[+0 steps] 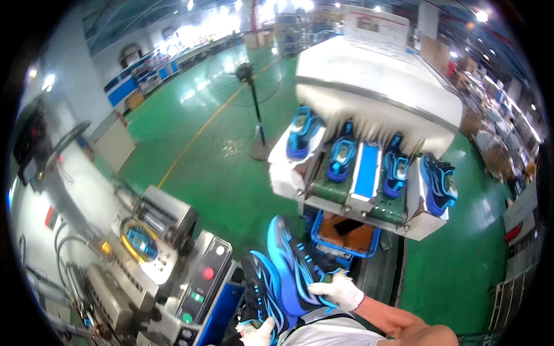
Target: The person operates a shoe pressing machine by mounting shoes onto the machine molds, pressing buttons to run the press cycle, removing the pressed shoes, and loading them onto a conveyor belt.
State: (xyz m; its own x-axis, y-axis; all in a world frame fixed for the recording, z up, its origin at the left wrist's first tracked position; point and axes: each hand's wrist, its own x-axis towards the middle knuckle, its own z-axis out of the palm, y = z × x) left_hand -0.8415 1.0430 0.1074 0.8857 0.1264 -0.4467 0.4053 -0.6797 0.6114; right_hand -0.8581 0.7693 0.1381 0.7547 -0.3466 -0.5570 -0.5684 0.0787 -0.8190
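Two black-and-blue sports shoes are held side by side in front of me, toes pointing away and turned partly onto their sides. My right hand (340, 290), in a white glove, grips the heel end of the right-hand sneaker (284, 254), whose blue sole faces left. At the lower edge my gloved left hand (258, 333) closes on the rear of the other sneaker (259, 285). The two shoes touch or overlap along their soles. Part of my left hand is cut off by the picture's edge.
A white machine (375, 75) with a fringe curtain stands ahead, several blue sneakers (341, 153) along its front. Beneath is a blue basket (369, 249). At left, a press (144, 254) holds another blue shoe beside a button panel (202, 282). A pedestal fan (254, 98) stands beyond.
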